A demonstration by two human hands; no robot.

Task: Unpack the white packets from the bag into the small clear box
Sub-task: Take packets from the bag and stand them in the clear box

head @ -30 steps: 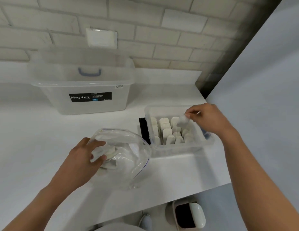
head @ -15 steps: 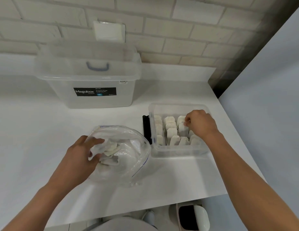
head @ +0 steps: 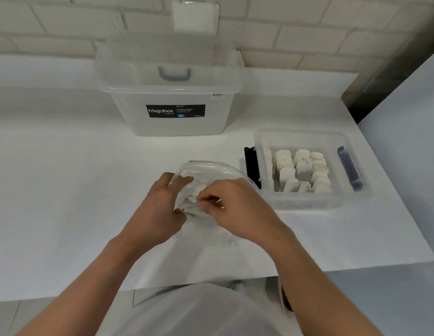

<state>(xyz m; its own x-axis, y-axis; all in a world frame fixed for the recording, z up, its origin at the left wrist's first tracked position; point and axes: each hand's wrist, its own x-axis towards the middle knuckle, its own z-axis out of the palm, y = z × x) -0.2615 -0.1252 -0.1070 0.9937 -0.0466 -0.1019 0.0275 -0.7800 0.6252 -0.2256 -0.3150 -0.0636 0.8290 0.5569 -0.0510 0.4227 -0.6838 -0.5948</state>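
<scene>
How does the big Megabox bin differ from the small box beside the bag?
The bin is much larger and deeper than the box. The bin carries a black label; the box shows none. The box holds rows of white packets; none show in the bin. Both are clear plastic and stand on the white counter.

Small clear box (head: 308,202) open-topped; black panel (head: 251,166) between it and bag (head: 211,169).

Right hand (head: 240,210) fingertips hidden inside bag (head: 211,169); grasp unclear.
</scene>
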